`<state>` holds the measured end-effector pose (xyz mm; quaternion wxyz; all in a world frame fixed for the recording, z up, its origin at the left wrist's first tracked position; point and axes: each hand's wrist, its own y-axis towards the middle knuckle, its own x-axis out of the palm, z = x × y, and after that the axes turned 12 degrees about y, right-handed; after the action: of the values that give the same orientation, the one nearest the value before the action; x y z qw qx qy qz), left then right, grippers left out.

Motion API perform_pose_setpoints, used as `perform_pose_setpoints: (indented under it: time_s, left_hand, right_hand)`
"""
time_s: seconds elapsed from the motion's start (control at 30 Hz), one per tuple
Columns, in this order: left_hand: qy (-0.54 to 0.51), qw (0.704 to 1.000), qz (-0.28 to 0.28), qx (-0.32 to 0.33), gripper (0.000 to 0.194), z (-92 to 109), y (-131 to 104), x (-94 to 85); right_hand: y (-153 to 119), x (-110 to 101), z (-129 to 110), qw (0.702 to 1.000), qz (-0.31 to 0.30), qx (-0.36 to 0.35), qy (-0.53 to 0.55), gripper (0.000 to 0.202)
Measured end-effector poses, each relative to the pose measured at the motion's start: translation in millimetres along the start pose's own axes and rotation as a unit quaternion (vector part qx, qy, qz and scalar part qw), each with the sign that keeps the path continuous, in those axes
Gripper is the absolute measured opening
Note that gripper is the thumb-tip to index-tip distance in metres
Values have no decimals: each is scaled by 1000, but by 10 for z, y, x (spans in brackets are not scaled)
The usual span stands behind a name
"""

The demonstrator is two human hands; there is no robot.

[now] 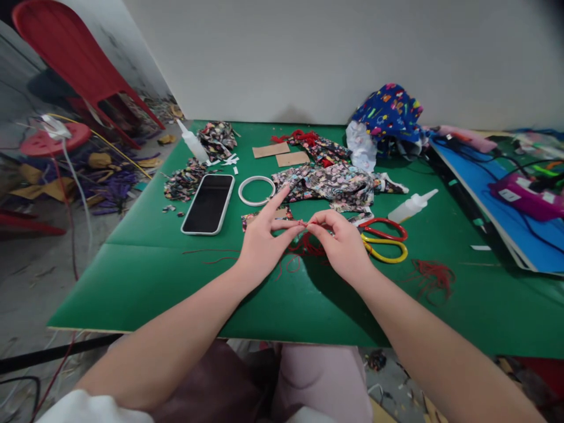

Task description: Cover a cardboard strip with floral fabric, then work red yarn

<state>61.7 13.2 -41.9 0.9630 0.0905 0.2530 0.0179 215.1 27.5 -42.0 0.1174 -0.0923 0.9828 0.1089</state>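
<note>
Red thread (312,245) is pinched between my two hands over the green table, and its loose strands trail onto the surface below. My left hand (264,238) grips it between thumb and fingers, with the index finger stretched out forward. Opposite, my right hand (341,238) pinches the same thread at the fingertips. Beyond the hands lies a heap of floral fabric (335,183), and a small floral piece (251,220) is partly hidden behind my left hand. Scissors (385,249) with red and yellow handles rest just right of my right hand.
Left are a phone (208,205), a white ring (257,191) and a glue bottle (192,143). Another bottle (412,205) and a bundle of red thread (434,277) lie right. Brown card pieces (271,150), a blue patterned cloth (390,114) and a blue board (497,194) sit farther back.
</note>
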Motion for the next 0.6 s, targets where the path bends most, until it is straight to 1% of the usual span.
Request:
perform_pose_setpoints:
  time_s: [0.07,0.17,0.33,0.5,0.6]
  left_hand:
    - [-91,994,-8,-58,73,18,24,-10]
    - [-173,980,-15,-96,76,17,47,-5]
    - [-253,961,-11,-115,76,4,60,11]
    - [-278,953,-16,-116,74,12,64,7]
    - [-287,951,-10,-117,77,21,66,10]
  right_hand:
    - [1,11,7,1000,5,7,22,7]
    - [-4,29,13,998,1,24,51,7]
    - [-17,50,0,997,-8,37,69,9]
    - [-24,65,-9,995,-5,51,82,9]
    - [-28,72,-4,995,-9,54,88,9]
